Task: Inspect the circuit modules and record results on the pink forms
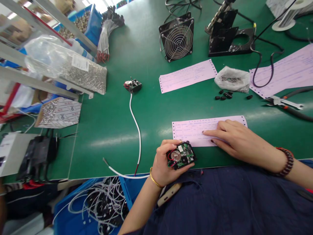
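Observation:
My left hand [164,163] is closed around a small black module with a green circuit board [184,151], a round metal disc and red wires on its upper face. A white cable [127,176] runs out from behind that hand to the left. My right hand [231,137] lies on a pink printed paper slip [188,125], index finger stretched out and touching the print. The other fingers are partly bent, and nothing is held in them. Farther up the green table, a similar circuit module [132,85] rests with its own white cable [136,124] trailing toward me.
A small fan [178,40] and a black soldering stand [230,39] are at the back. Cutting pliers [281,101], black caps [223,95] and a plastic bag of parts [232,79] lie right. A blue bin of cables [97,205] sits below the table edge; rack [36,80] left.

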`<state>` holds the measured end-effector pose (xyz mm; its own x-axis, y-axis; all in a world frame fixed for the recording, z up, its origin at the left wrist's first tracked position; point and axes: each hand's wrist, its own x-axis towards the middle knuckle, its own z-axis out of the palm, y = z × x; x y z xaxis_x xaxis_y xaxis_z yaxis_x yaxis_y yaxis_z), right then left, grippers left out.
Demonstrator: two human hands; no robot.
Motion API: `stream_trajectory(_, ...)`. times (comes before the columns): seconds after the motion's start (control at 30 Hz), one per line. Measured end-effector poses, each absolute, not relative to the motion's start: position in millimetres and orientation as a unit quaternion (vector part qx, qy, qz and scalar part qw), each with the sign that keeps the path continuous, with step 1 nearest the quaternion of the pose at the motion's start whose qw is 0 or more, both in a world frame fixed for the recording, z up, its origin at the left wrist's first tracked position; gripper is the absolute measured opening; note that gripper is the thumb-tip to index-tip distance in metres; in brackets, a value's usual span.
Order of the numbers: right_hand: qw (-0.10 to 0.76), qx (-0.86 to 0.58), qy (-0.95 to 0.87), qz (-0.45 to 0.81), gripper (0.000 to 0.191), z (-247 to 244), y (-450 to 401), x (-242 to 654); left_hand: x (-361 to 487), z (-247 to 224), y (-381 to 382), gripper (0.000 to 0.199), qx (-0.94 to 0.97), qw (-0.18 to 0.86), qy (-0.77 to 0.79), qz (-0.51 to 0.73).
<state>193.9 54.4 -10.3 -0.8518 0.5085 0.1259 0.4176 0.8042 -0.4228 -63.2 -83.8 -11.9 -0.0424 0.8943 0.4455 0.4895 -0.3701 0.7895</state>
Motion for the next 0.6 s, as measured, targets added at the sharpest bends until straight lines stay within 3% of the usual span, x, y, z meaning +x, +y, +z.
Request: stream_trajectory(0.6,0.114,-0.258,-0.945,0.167,0.032,-7.9,50.0,192.3,-66.2,-12.1,-83.2,0.066,0.669,0.198,0.525,0.487)
